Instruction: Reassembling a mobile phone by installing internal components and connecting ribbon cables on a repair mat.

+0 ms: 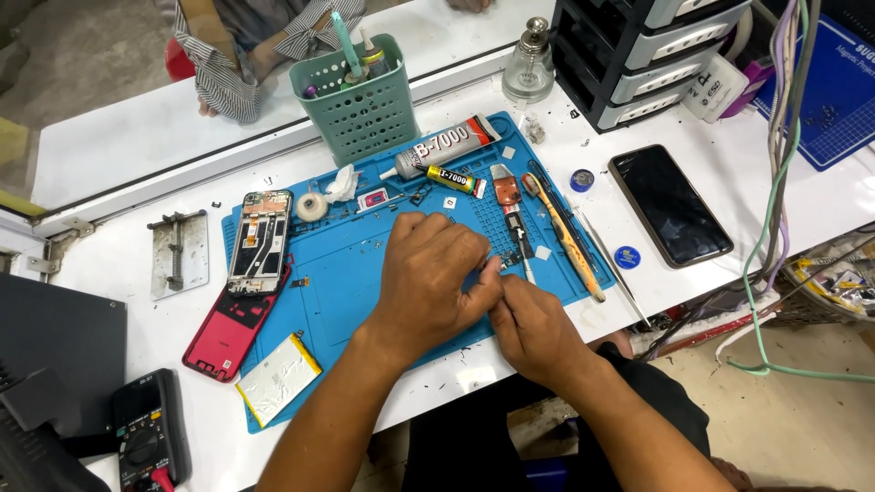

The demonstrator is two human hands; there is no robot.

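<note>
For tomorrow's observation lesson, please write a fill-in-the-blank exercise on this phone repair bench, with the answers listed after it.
1. Both hands meet over a mat coloured ____.
2. The opened phone lies partly on a back cover coloured ____.
3. The green basket stands at the mat's ____ edge.
4. The phone with the dark screen lies to the ____ of the mat.

Missing words: blue; red; far; right

Grey glue tube (444, 146) on blue mat, dark phone screen (670, 205) right
</note>
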